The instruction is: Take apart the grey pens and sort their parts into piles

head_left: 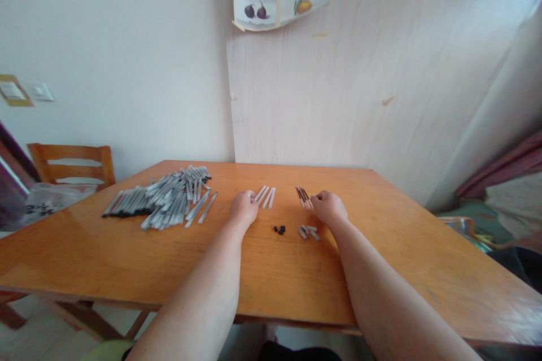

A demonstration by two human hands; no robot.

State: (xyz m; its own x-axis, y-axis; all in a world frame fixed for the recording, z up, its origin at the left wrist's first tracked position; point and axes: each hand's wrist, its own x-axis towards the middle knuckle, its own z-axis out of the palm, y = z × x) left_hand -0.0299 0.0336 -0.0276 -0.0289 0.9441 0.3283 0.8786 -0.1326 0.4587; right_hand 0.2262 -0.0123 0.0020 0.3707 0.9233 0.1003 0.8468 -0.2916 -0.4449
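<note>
Over the middle of the table, my left hand (244, 207) has its fingers curled together beside a short row of whitish pen barrels (266, 197). Its fingertips meet the leftmost barrel, but whether they grip it is unclear. Across from it, my right hand (331, 208) is closed at the right side of several thin, dark-and-white pen refills (304, 197). What its fingers hold, if anything, is hidden. Small black plugs (280, 230) lie between my forearms. To their right is a little group of translucent greyish pen caps (309, 232).
A large heap of grey pens (171, 198) with black ends covers the left part of the wooden table (393, 248). Behind the table's left end stands a wooden chair (71, 158), with a clear plastic bag (55, 197) of dark pieces nearby. A wall rises at the back.
</note>
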